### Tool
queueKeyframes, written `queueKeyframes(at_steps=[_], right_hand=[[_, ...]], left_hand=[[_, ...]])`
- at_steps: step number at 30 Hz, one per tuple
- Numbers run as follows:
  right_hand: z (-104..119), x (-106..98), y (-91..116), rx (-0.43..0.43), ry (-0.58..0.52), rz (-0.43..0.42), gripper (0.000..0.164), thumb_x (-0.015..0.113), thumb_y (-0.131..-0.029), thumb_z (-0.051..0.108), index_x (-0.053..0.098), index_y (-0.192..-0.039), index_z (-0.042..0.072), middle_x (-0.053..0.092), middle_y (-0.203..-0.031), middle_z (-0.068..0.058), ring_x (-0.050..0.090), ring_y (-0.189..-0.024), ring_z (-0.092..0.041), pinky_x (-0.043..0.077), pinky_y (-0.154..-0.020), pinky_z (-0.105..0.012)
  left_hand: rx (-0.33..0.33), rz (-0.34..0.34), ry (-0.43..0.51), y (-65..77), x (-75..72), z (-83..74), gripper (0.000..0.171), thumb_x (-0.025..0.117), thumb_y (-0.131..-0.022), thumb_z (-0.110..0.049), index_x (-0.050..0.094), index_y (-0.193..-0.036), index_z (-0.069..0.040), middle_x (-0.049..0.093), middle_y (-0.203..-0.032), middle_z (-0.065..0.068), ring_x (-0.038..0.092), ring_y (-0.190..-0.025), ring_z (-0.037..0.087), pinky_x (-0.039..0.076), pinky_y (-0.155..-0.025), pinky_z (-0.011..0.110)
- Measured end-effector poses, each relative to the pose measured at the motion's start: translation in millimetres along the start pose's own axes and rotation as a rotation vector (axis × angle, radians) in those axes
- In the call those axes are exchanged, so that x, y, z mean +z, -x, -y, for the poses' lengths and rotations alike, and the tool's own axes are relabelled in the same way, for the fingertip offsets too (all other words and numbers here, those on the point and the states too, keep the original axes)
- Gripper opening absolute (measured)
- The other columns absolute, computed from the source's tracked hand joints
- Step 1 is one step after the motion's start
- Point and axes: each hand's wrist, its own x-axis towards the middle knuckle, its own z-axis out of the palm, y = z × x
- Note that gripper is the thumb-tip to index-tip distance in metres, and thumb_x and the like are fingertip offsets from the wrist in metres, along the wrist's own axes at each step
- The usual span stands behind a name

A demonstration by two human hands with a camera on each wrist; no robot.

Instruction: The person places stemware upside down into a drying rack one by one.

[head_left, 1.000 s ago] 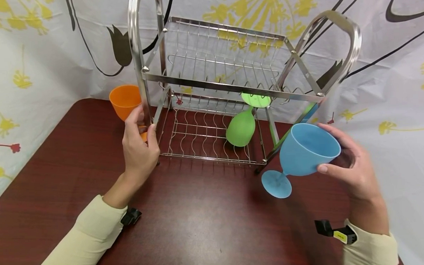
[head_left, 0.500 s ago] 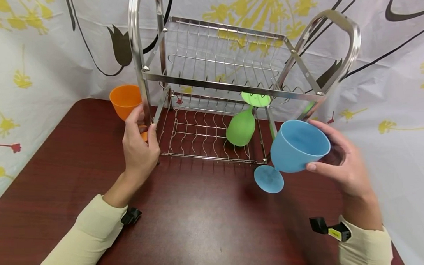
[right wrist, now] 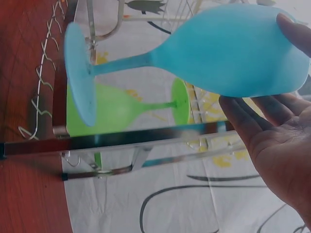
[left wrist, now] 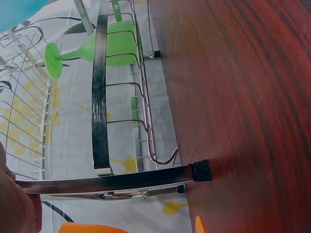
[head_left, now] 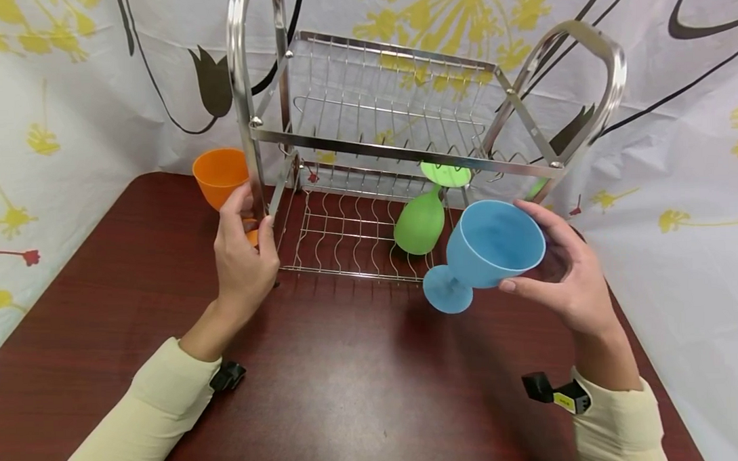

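Here's the blue goblet up in the air, over the right half of the bench, off the front right corner of the rack. Its mouth tips up toward the bench's right edge, its foot angled down at the rack; whether the two touch, I can't tell. Matte, thin-walled, probably plastic: I'd call it light, stiff, unlikely to shatter, a bit slick on that smooth bowl. Best hold? Round the bowl just under the rim, with the slim stem as second choice, though the bowl's weight would likely swing there.

And that's where the hands come in! The right hand is spread to the bowl's width, thumb near side, fingers far side, gripping it, forearm reaching in along the bench's right edge. The left hand, nearly closed, pinches the rack's left front post, forearm slanting from the front left corner.
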Motion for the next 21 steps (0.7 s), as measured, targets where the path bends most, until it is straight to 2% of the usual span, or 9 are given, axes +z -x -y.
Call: queueKeyframes(at_steps=[4, 12, 16, 19, 21], right_hand=[[1.1, 8.5, -3.7, -0.072, -0.015, 0.012, 0.093, 0.069, -0.058, -0.030, 0.039, -0.143, -0.008, 0.053, -0.133, -0.023, 0.056, -0.115, -0.028, 0.053, -0.089, -0.024], [3.4, 14.9, -4.6, -0.153, 0.078, -0.006, 0.098, 0.073, -0.051, -0.032, 0.041, -0.141, -0.009, 0.054, -0.131, -0.023, 0.055, -0.115, -0.028, 0.050, -0.091, -0.021], [3.1, 20.3, -7.0, -0.185, 0.274, 0.008, 0.102, 0.078, -0.047, -0.028, 0.044, -0.141, -0.006, 0.055, -0.131, -0.020, 0.056, -0.113, -0.024, 0.048, -0.091, -0.020], [1.4, 26.9, -10.8, -0.226, 0.445, 0.033, 0.103, 0.084, -0.048, -0.018, 0.046, -0.142, -0.002, 0.056, -0.134, -0.016, 0.056, -0.116, -0.020, 0.045, -0.095, -0.019], [0.0, 31.7, -13.8, -0.260, 0.505, 0.057, 0.102, 0.086, -0.049, -0.011, 0.046, -0.142, 0.000, 0.056, -0.136, -0.014, 0.055, -0.119, -0.021, 0.043, -0.098, -0.020]], left_hand=[[-0.003, -0.003, 0.002, -0.5, -0.3, -0.2, 0.048, 0.060, -0.089, 0.007, 0.044, -0.133, 0.002, 0.057, -0.116, 0.025, 0.058, -0.103, 0.031, 0.051, -0.085, 0.036], [-0.009, 0.042, 0.021, 0.2, 3.9, -4.4, 0.047, 0.060, -0.090, 0.004, 0.043, -0.134, 0.002, 0.057, -0.115, 0.024, 0.059, -0.102, 0.031, 0.053, -0.084, 0.041], [-0.013, 0.040, 0.014, 0.7, 2.8, -5.0, 0.048, 0.061, -0.089, 0.004, 0.044, -0.134, 0.001, 0.057, -0.115, 0.023, 0.059, -0.102, 0.030, 0.053, -0.084, 0.043], [-0.015, 0.033, -0.001, 0.2, -1.4, -4.4, 0.049, 0.061, -0.089, 0.005, 0.044, -0.134, 0.001, 0.057, -0.116, 0.023, 0.058, -0.104, 0.030, 0.053, -0.085, 0.043], [-0.017, 0.031, -0.011, -0.1, -5.0, -3.8, 0.050, 0.061, -0.088, 0.006, 0.044, -0.134, 0.000, 0.057, -0.117, 0.023, 0.058, -0.104, 0.030, 0.053, -0.085, 0.044]])
